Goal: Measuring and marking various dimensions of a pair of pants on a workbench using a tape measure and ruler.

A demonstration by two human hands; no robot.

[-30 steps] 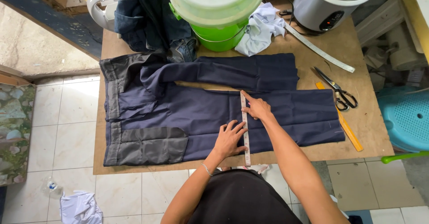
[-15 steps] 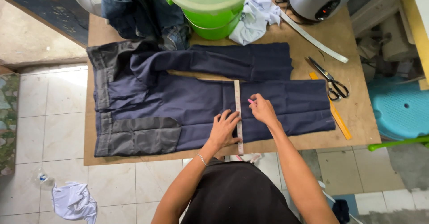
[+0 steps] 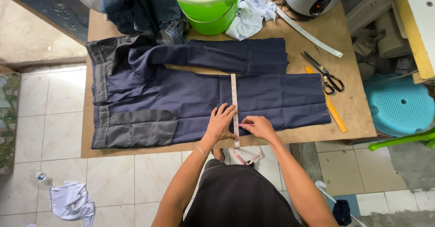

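Observation:
Dark navy trousers [image 3: 181, 95] with grey panels lie flat on a brown wooden table [image 3: 344, 95]. A white tape measure [image 3: 234, 95] crosses the near leg from its far edge to the table's front. My left hand [image 3: 220, 124] lies flat, fingers spread, on the cloth and the tape's left edge. Just right of the tape, near the leg's lower edge, my right hand [image 3: 257, 127] pinches a small pink marking piece [image 3: 244, 125] against the cloth.
Black scissors [image 3: 325, 73] and a yellow ruler [image 3: 331, 107] lie right of the trousers. A green bucket [image 3: 208, 9], jeans [image 3: 136, 5], a pale cloth [image 3: 251, 7] and a long white strip [image 3: 310, 37] sit at the back. A turquoise stool [image 3: 401, 105] stands to the right.
My right hand has slid along the tape from the leg's far edge to its near edge. The left hand has stayed flat beside the tape.

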